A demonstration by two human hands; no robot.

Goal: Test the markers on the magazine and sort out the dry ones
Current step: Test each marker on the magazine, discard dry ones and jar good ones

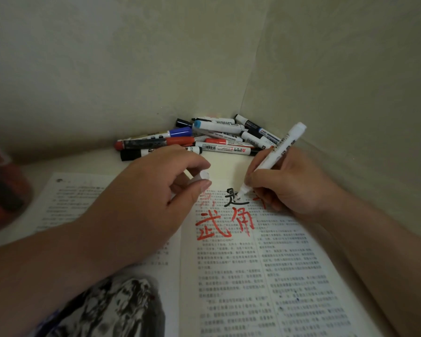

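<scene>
An open magazine [229,276] lies in front of me, with red and black strokes on the top of its right page. My right hand [289,188] grips a white marker [277,152] like a pen, its tip touching the page at a black character [236,198]. My left hand [156,190] rests on the left page and pinches a white cap [201,177] between thumb and fingers. A pile of several markers [204,137] with red, blue and black caps lies in the corner beyond the magazine.
Walls close in behind and to the right, forming a corner where the pile lies. A red and dark object [3,186], blurred, stands at the left edge. A dark picture [112,310] fills the lower left page.
</scene>
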